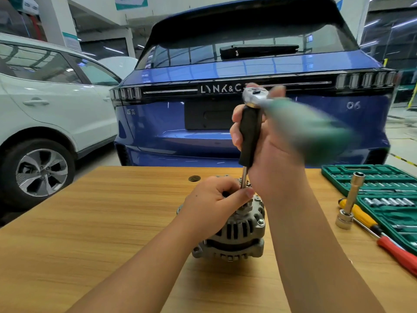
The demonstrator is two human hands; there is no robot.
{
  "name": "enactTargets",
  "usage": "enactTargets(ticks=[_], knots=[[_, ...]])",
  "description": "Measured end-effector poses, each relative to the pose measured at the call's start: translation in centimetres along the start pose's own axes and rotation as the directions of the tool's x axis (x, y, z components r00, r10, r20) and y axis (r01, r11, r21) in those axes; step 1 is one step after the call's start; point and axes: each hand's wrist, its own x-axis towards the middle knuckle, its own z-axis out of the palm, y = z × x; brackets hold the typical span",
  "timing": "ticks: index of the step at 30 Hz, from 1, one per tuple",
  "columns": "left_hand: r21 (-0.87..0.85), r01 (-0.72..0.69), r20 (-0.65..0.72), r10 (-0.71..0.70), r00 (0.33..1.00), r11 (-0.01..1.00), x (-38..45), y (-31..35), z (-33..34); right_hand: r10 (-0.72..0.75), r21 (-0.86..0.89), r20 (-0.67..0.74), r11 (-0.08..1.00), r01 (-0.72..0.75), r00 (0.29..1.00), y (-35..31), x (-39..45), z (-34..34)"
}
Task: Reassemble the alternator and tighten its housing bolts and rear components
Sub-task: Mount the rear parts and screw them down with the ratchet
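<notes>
Head view, looking down on a wooden tabletop (112,233) with the alternator (237,236) standing near the middle, toward the far edge. Left hand (214,206) clamped over the top of the housing, fingers curled tight, thumb pressed against the thin metal shaft (244,177) coming down into it. Right hand (266,152) raised above, fingers wrapped round a black driver handle (250,134), upright, its shaft running straight down to the alternator's top. Ratchet head (253,96) sitting on top of that black handle, its green grip (304,125) smeared with motion blur out to the right; cannot tell exactly how the fingers sit on it.

Over by the right edge of the tabletop: green socket set case (383,199), lid open, rows of sockets inside. Long socket extension (352,199) standing tilted just beside the case, leaning across a yellow-handled screwdriver (363,213). Red-handled tool (399,254) lying nearer the front right corner. Small dark round hole (194,178) in the tabletop near the far edge.

Beyond the table, blue car's tailgate (248,71) straight ahead, white car (45,98) at the left, workshop pillars and ceiling lights behind.
</notes>
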Motion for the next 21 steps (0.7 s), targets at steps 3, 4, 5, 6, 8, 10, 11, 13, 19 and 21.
enactTargets(ticks=[3,4,5,6,8,10,11,13,19,21], knots=[[0.006,0.0,-0.003,0.0,1.0,1.0,0.2,-0.3,0.2,-0.115,-0.271,-0.168,0.96,0.067,0.979,-0.3,0.0,0.4],[0.008,0.009,-0.007,-0.009,1.0,1.0,0.2,-0.4,0.3,-0.097,-0.287,-0.199,0.957,0.037,0.975,-0.5,0.2,0.6],[0.011,0.018,-0.012,-0.018,1.0,1.0,0.3,-0.6,0.3,-0.054,-0.289,-0.206,0.957,-0.008,0.977,-0.7,0.4,0.5],[0.015,0.026,-0.016,-0.026,1.0,1.0,0.3,-0.7,0.3,0.023,-0.261,-0.182,0.963,-0.071,0.983,-0.9,0.6,0.5],[0.018,0.038,-0.019,-0.037,0.999,0.999,0.4,-0.9,0.3,0.152,-0.106,-0.046,0.982,-0.156,0.987,-1.1,0.6,-0.1],[0.011,0.037,-0.024,-0.037,0.999,0.999,0.4,-1.0,0.3,0.167,0.038,0.026,0.985,-0.168,0.986,-0.9,0.3,-0.9],[0.006,0.036,-0.027,-0.036,0.999,0.999,0.4,-1.0,0.3,0.143,0.067,0.031,0.987,-0.144,0.989,-0.7,0.2,-1.2],[0.003,0.036,-0.029,-0.036,0.999,0.999,0.4,-1.0,0.4,0.043,0.048,0.04,0.998,-0.045,0.998,-0.3,0.1,-1.2],[-0.024,0.036,-0.022,-0.037,0.999,0.999,0.2,-1.0,0.0,-0.111,-0.047,0.157,0.992,0.12,0.981,0.5,0.0,-0.5],[-0.024,0.031,-0.02,-0.031,0.999,0.999,0.1,-0.9,0.0,-0.065,0.061,0.222,0.997,0.052,0.973,0.4,0.0,-0.6]])
